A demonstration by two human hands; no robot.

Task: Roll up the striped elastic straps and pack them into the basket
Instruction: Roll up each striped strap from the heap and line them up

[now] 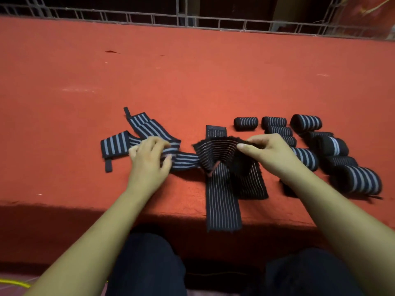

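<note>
Black straps with pale stripes lie on a red table point(192, 77). My left hand point(149, 159) grips a wide-striped loose strap point(186, 160) that runs left into a tangle of flat straps point(116, 144). My right hand point(269, 152) pinches the bunched upper edge of a thin-striped strap point(215, 150); its long tail point(222, 206) hangs over the table's front edge. Several rolled straps point(307, 122) sit in a group at the right, one large roll point(361, 181) nearest me. No basket is in view.
A metal grid fence point(192, 19) runs along the table's far side. The front edge of the table is just beyond my knees point(149, 263). A yellow cord point(12, 283) lies on the floor at the lower left.
</note>
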